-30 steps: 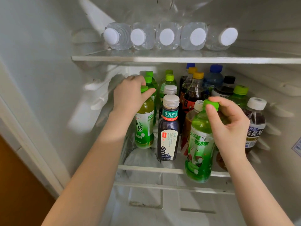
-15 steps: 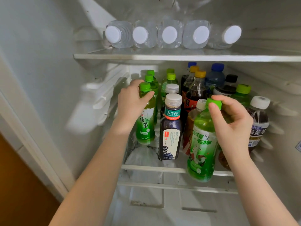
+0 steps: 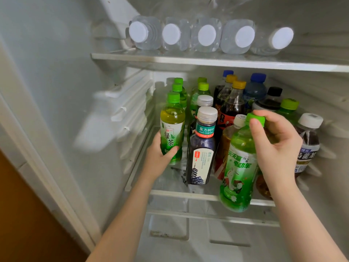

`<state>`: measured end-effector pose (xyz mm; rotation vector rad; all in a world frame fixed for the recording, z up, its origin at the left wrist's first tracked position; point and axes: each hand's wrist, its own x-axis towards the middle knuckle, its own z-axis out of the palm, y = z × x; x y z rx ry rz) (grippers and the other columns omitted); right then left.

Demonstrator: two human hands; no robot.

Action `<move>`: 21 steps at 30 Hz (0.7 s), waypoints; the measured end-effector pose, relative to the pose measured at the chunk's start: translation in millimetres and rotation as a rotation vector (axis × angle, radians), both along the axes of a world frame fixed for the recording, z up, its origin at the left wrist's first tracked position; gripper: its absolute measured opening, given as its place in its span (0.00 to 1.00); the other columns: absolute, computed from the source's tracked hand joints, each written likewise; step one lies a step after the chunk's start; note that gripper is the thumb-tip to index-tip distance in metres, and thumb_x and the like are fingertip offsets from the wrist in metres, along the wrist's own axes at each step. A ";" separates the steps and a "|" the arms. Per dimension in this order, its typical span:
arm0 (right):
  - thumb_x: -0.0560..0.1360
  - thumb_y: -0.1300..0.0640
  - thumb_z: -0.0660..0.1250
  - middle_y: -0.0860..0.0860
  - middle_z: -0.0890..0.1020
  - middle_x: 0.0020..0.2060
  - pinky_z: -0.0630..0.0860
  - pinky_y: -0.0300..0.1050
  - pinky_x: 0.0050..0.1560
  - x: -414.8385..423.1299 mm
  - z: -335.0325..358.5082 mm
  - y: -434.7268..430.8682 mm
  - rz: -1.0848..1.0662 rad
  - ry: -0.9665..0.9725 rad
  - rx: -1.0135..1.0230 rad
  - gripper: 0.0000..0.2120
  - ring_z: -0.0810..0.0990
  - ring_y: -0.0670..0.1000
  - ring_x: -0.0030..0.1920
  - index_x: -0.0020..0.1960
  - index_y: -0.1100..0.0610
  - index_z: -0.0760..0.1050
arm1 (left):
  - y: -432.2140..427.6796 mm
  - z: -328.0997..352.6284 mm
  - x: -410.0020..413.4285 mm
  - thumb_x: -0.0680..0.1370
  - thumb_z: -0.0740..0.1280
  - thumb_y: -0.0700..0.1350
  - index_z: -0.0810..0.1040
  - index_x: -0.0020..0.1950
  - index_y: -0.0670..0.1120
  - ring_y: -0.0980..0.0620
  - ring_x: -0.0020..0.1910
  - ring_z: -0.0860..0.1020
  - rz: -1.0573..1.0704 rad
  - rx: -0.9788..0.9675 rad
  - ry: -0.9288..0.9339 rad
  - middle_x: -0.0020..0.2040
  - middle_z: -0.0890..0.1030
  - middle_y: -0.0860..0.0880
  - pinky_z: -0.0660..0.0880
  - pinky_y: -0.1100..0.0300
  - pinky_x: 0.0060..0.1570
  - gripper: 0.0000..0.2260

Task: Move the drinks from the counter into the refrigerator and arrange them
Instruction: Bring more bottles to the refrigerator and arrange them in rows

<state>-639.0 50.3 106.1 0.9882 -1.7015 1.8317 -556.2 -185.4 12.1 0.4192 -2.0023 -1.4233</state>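
While the upright green-tea bottle is gripped low on its smooth plastic body by the left hand at the left of the glass shelf, a second green bottle is pinched at its ribbed cap by the right hand, cap leaning right, base in front of the shelf edge. A dark silver-capped bottle is stood between them, with more capped bottles packed behind.

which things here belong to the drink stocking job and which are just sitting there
In the job: left hand gripping the green tea bottle; right hand pinching the big green bottle by its cap; middle shelf of upright drinks.
Just there: five water bottles lying on the top shelf; wall rails.
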 end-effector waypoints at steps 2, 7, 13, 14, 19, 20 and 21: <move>0.76 0.55 0.67 0.52 0.82 0.52 0.77 0.60 0.57 0.4 0.0 -0.1 -0.004 0.007 0.005 0.09 0.80 0.52 0.56 0.56 0.54 0.78 | -0.1 0.2 -3.5 0.68 0.71 0.53 0.68 0.68 0.53 0.54 0.59 0.78 0.018 -0.019 -0.008 0.60 0.79 0.54 0.75 0.46 0.60 0.29; 0.76 0.55 0.67 0.52 0.82 0.51 0.77 0.58 0.56 1.6 0.0 0.0 -0.012 0.015 0.004 0.09 0.81 0.52 0.55 0.56 0.54 0.77 | -2.0 -3.6 -12.3 0.69 0.72 0.52 0.68 0.68 0.52 0.57 0.56 0.79 0.073 -0.041 -0.006 0.59 0.80 0.55 0.77 0.49 0.57 0.28; 0.77 0.58 0.67 0.54 0.82 0.52 0.78 0.58 0.55 2.4 -0.1 -0.7 -0.005 0.010 0.000 0.09 0.81 0.54 0.54 0.56 0.58 0.77 | -3.6 -5.9 -16.3 0.67 0.71 0.59 0.69 0.68 0.51 0.57 0.56 0.79 0.074 -0.047 0.036 0.59 0.80 0.55 0.78 0.51 0.57 0.31; 0.77 0.58 0.67 0.54 0.82 0.52 0.78 0.58 0.56 2.3 0.2 -0.6 -0.008 0.008 0.002 0.10 0.81 0.54 0.55 0.57 0.59 0.77 | -4.2 -6.2 -16.8 0.67 0.71 0.59 0.69 0.68 0.50 0.57 0.56 0.79 0.070 -0.050 0.043 0.59 0.80 0.55 0.78 0.51 0.57 0.31; 0.77 0.58 0.66 0.52 0.82 0.54 0.78 0.58 0.56 3.0 0.4 -1.2 -0.008 -0.010 -0.002 0.11 0.81 0.52 0.55 0.57 0.61 0.78 | -6.1 -9.5 -19.3 0.68 0.71 0.58 0.69 0.68 0.50 0.56 0.56 0.79 0.069 -0.082 0.077 0.59 0.80 0.53 0.78 0.51 0.57 0.31; 0.77 0.59 0.67 0.52 0.82 0.53 0.78 0.58 0.56 3.4 0.5 -1.5 -0.010 -0.010 -0.005 0.10 0.81 0.52 0.55 0.57 0.61 0.78 | -6.4 -10.2 -19.9 0.69 0.71 0.57 0.69 0.68 0.49 0.56 0.57 0.79 0.070 -0.090 0.080 0.59 0.80 0.53 0.78 0.51 0.56 0.30; 0.77 0.59 0.67 0.52 0.82 0.53 0.78 0.58 0.56 3.8 0.6 -1.8 -0.012 -0.010 -0.006 0.10 0.81 0.52 0.55 0.57 0.60 0.78 | -6.7 -10.8 -20.5 0.69 0.72 0.57 0.69 0.68 0.49 0.55 0.57 0.79 0.070 -0.096 0.082 0.59 0.80 0.52 0.78 0.50 0.56 0.30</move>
